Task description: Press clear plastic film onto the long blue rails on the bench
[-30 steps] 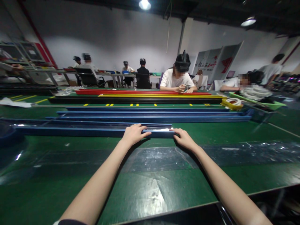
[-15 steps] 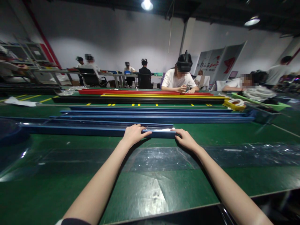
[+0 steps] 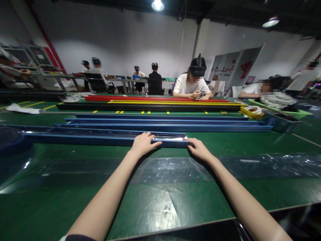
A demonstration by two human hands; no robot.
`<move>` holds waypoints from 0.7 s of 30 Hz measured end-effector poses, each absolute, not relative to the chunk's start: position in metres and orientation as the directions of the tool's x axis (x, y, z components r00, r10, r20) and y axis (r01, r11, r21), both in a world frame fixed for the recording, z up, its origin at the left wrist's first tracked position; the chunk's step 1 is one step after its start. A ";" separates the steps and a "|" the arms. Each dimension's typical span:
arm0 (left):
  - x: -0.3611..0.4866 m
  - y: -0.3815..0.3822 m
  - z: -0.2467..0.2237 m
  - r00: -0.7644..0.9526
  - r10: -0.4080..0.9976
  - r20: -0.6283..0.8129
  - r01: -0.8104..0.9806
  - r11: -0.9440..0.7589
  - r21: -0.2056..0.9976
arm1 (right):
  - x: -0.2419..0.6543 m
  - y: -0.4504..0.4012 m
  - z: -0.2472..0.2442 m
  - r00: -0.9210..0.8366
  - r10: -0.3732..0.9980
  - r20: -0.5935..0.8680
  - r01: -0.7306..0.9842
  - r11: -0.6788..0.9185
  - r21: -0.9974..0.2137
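A long blue channel [image 3: 82,140] lies across the green table [image 3: 140,207], with clear plastic film showing inside it near its right end. My left hand [image 3: 143,144] grips this channel a short way from that end, thumb on the near wall and fingers over the top. At the channel's right end is my right hand [image 3: 198,148], its fingers bent against the end and the film edge; whether it pinches anything is too small to tell. A strip of clear film [image 3: 173,170] lies flat on the table, nearer than the channel.
Behind the channel lie more blue channels [image 3: 175,127], then black, yellow and red strips [image 3: 155,98]. A person [image 3: 192,83] sits across the table. At the right are a yellow tray [image 3: 253,113] with white coils and a green tray [image 3: 298,114].
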State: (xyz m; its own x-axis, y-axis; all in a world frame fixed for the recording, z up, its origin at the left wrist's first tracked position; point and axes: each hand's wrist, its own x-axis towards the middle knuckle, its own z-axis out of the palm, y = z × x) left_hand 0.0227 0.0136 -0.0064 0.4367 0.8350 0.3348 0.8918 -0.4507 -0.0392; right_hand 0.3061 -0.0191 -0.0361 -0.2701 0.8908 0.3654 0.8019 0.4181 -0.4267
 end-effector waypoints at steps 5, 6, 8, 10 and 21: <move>0.022 0.014 -0.009 0.442 0.820 0.362 0.885 -0.464 -0.030 | 0.306 -0.020 -0.035 -0.266 0.894 0.361 0.804 0.413 -0.428; 0.022 0.014 -0.009 0.439 0.821 0.366 0.886 -0.463 -0.025 | 0.306 -0.020 -0.035 -0.266 0.894 0.360 0.804 0.412 -0.429; 0.022 0.014 -0.009 0.429 0.823 0.373 0.889 -0.458 -0.012 | 0.306 -0.020 -0.035 -0.266 0.896 0.356 0.805 0.410 -0.429; 0.023 0.013 -0.009 0.417 0.828 0.374 0.894 -0.449 -0.002 | 0.306 -0.019 -0.035 -0.266 0.897 0.353 0.807 0.408 -0.428; 0.023 0.014 -0.011 0.381 0.850 0.364 0.914 -0.404 -0.014 | 0.309 -0.016 -0.040 -0.270 0.894 0.359 0.803 0.415 -0.428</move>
